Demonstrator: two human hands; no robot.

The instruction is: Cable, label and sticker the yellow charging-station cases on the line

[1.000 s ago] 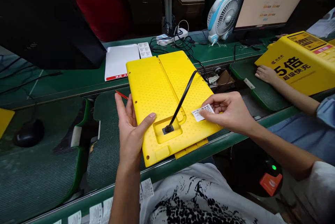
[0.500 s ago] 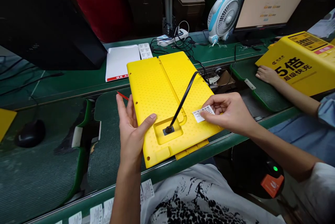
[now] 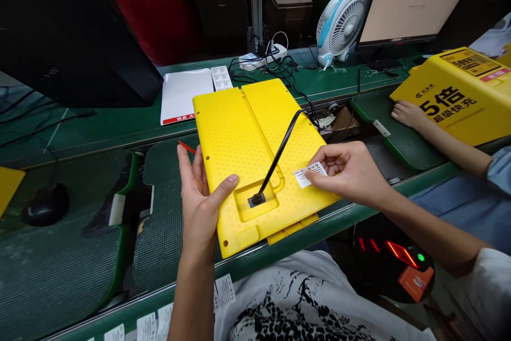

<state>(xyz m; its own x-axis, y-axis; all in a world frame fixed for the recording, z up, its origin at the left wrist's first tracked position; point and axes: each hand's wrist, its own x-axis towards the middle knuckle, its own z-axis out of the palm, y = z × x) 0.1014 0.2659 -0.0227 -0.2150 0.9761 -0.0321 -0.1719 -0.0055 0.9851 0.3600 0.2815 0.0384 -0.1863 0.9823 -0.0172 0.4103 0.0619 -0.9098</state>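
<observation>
A yellow plastic casing (image 3: 255, 123) lies tilted in front of me, with rows of small bumps and a recess near its front. From that recess rises a black cable (image 3: 279, 152), its plug end seated in the socket. My left hand (image 3: 203, 197) grips the casing's left edge, thumb on top and fingers along the side. Between the thumb and fingers of my right hand (image 3: 347, 173) is a white printed label (image 3: 304, 177), held against or just over the casing's right part; I cannot tell whether it is stuck down.
Green conveyor trays (image 3: 159, 213) run left and right. Several labels (image 3: 224, 292) hang along the front edge. A black device (image 3: 391, 261) with red lights sits below right. Behind are a fan (image 3: 347, 24), a monitor (image 3: 415, 0) and a power strip (image 3: 265, 58). A co-worker's hand (image 3: 409, 113) rests beside another yellow unit (image 3: 459, 101).
Both hands, the casing and the label have barely moved. Red lights have come on in the black device below right, and the monitor's page has changed to a mostly blank one.
</observation>
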